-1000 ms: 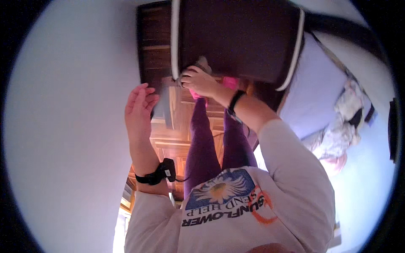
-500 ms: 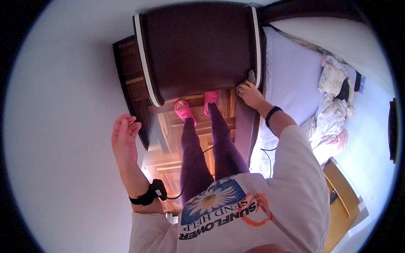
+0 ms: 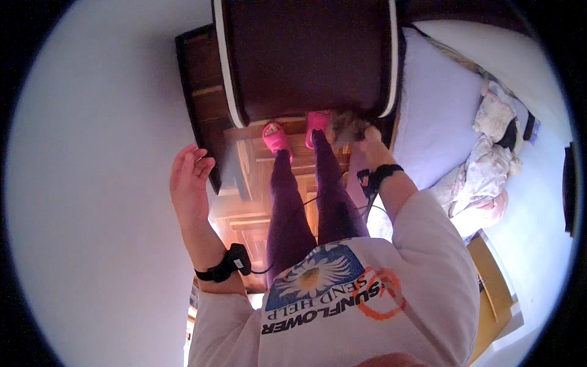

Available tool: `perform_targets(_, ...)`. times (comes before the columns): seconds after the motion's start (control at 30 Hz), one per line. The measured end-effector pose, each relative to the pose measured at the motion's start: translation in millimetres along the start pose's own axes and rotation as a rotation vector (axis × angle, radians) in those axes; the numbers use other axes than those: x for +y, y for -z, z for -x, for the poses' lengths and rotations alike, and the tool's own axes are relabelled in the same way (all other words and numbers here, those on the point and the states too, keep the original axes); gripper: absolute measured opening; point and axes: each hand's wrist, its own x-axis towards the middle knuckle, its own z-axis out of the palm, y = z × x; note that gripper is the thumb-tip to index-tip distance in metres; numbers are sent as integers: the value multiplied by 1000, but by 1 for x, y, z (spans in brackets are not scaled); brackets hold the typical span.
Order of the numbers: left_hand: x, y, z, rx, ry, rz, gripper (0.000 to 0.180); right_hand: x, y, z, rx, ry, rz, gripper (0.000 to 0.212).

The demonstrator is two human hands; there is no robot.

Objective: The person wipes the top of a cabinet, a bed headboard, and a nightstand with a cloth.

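In my right hand (image 3: 371, 143) is a bunched grey-brown cloth (image 3: 347, 126), smeared by motion. The cloth is at the near right edge of a dark brown piece of furniture (image 3: 312, 61) with white trim strips down both sides. Part of the fingers is blurred. My left hand (image 3: 192, 180) hangs in the air near the pale wall at left, fingers loosely bent and apart, with nothing in it. Each wrist carries a black strap, and a small black box sits on the left strap (image 3: 235, 262).
My feet in pink slippers (image 3: 278, 139) stand on the wooden floor (image 3: 247, 214) just before the furniture. To the right lies a bed with a lavender cover (image 3: 434, 98) and rumpled clothes (image 3: 480, 174). A thin black cable crosses my legs. Lower right is a yellowish wooden board (image 3: 492, 284).
My right hand has turned and come nearer with the cloth, away from the furniture's right trim. The furniture sits higher in view and farther right. My left hand remains raised.
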Motion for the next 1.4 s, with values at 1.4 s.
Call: perform_targets(1.4,-58,145,533,634,-965,415,24,-130,118,326,-994,284,-242,36)
